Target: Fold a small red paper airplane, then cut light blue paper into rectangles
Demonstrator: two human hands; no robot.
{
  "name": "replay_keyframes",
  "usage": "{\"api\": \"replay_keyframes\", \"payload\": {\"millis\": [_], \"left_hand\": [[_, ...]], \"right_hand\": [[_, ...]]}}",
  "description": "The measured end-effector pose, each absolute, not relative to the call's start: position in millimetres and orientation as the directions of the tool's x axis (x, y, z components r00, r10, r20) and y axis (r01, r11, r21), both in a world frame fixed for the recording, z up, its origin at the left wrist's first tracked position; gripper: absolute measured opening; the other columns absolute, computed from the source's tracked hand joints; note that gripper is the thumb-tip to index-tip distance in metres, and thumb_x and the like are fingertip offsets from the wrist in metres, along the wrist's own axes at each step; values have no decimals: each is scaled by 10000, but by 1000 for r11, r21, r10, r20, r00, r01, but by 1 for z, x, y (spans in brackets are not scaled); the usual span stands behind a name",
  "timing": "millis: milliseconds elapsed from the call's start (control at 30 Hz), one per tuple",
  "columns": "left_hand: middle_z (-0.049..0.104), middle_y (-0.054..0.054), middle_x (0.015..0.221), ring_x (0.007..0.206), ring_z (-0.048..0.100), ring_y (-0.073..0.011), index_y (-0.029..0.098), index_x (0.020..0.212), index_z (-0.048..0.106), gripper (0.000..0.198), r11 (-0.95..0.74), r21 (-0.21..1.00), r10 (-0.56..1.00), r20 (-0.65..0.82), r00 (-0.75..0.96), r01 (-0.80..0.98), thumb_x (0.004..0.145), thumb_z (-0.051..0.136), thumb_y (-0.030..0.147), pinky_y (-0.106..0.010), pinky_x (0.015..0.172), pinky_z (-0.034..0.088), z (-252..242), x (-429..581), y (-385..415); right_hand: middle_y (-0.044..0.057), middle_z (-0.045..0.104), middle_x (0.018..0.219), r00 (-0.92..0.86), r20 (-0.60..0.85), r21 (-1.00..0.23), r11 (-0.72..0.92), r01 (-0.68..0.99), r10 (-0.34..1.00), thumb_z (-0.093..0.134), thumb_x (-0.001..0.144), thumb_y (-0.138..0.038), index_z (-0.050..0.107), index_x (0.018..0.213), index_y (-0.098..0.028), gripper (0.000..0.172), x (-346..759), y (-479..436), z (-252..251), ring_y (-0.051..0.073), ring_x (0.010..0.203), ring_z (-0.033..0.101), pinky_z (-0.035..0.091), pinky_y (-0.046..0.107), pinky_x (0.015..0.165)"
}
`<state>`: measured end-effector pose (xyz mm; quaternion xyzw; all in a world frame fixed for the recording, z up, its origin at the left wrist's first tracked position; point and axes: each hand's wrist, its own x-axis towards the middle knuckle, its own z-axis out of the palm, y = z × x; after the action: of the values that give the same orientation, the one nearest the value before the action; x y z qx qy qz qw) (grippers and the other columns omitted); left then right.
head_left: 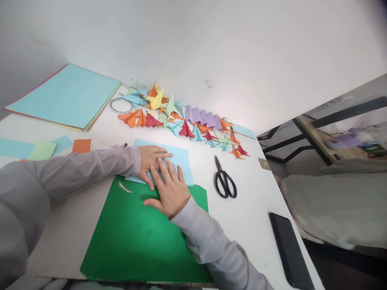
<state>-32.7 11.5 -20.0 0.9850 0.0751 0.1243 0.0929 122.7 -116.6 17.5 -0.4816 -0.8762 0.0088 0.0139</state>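
Note:
Both hands lie on a light blue sheet of paper (181, 161) at the far edge of a green sheet (136, 237). My left hand (151, 161) rests flat across the blue paper with its fingers stretched to the right. Overlapping its fingertips, my right hand (171, 189) presses down with fingers spread and thumb out over the green sheet. The hands cover part of the blue paper. A small pale scrap of paper (125, 187) sits on the green sheet near my left wrist. Black-handled scissors (224, 179) lie to the right of the hands, blades pointing away.
Folded paper pieces in several colours (181, 121) line the wall side of the white table (250, 225). A stack of large coloured sheets (66, 96) lies at the far left, beside a thin wire ring (121, 105). Small paper squares (81, 146) lie left; a phone (290, 249) lies front right.

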Motion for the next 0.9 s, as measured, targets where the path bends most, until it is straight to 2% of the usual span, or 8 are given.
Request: {"api": "replay_keyframes", "payload": {"millis": [133,300,433,600,733,800,900], "left_hand": [[410,-196,1373,1199,395,-394,243,1206,567,829,-978,168,160,215,963,124,534,585,728,-525,970,292,-19,-33,11],[410,-195,1370,1193,391,-405,270,1209,566,826,-976,171,172,223,960,135,528,578,738,-544,951,304,-16,-34,9],[373,-149,1407,1226,358,-390,314,1238,533,827,-968,199,190,178,965,154,536,557,751,-531,980,274,-12,-34,7],[325,-117,1441,1257,314,-393,353,1260,499,828,-961,205,211,116,971,184,544,528,767,-527,1001,242,-9,-34,6],[340,-111,1435,1240,337,-387,363,1239,520,792,-964,200,207,136,969,178,552,534,758,-519,990,257,-10,-34,6],[350,-116,1427,1227,349,-391,371,1236,521,782,-966,195,202,148,968,171,555,536,755,-522,979,266,-10,-33,6],[353,-122,1420,1222,348,-392,373,1236,519,783,-969,186,190,144,971,162,551,544,751,-528,973,270,-12,-33,7]], "right_hand": [[167,166,1495,-459,4,-72,458,886,889,364,675,-785,242,1417,-251,923,126,-126,-2,452,1326,164,200,602,1000],[176,205,1481,-463,-24,-75,460,885,886,404,644,-793,268,1404,-297,918,140,-141,6,473,1314,182,248,594,980],[200,267,1453,-429,1,-14,429,903,904,381,628,-815,288,1403,-246,966,156,-158,4,471,1299,229,272,591,961],[218,373,1396,-333,95,91,325,941,938,285,742,-753,363,1360,-77,920,172,-179,-6,405,1262,340,240,568,982],[255,479,1300,-213,169,121,194,973,962,205,820,-678,476,1242,29,867,174,-182,-2,377,1207,420,211,554,1002],[257,477,1301,-185,200,110,165,980,962,193,856,-626,496,1221,23,804,173,-171,5,374,1218,413,216,550,1002],[183,362,1413,-287,161,26,287,958,944,186,886,-569,361,1345,-47,717,169,-138,11,324,1300,324,235,508,1029]]}}
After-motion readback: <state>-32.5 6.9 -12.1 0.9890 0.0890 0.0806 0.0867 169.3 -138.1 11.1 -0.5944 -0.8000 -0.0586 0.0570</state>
